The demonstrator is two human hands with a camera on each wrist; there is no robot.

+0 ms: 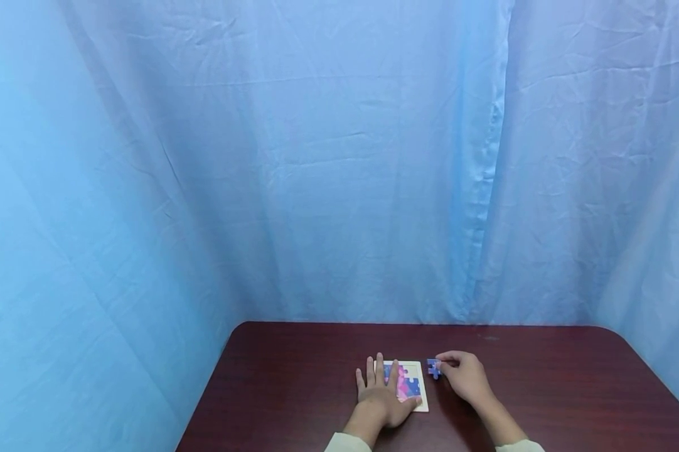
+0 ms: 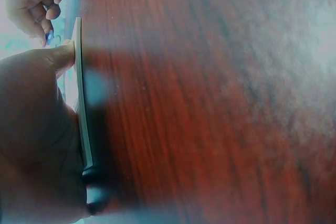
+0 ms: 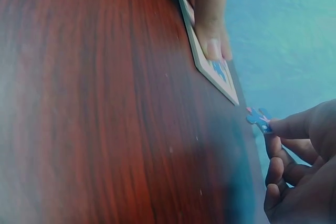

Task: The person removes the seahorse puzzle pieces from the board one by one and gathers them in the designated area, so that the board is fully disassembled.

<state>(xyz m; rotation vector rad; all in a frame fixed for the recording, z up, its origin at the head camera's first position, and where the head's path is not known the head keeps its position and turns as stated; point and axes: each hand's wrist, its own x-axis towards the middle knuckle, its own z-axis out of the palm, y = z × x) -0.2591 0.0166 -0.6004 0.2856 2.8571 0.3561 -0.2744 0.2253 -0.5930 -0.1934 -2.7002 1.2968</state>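
Note:
A small jigsaw puzzle in a pale frame (image 1: pixel 423 402) lies on the dark red-brown table, its picture pink, blue and purple. My left hand (image 1: pixel 380 402) rests spread over the left and near part of it, fingers straight, thumb on the near right corner, hiding much of the picture. At the frame's upper right, a bare pale spot shows among the fitted pieces. Just right of the frame, my right hand (image 1: pixel 465 376) pinches a blue-purple puzzle piece (image 1: pixel 433 368) between thumb and fingers. In the right wrist view that piece (image 3: pixel 259 119) is held by one edge, apart from the frame (image 3: pixel 212 80).
The wooden table (image 1: pixel 565 383) stretches to both sides of the hands, with rounded far corners. Light blue curtains (image 1: pixel 339 188) hang behind it and along both sides.

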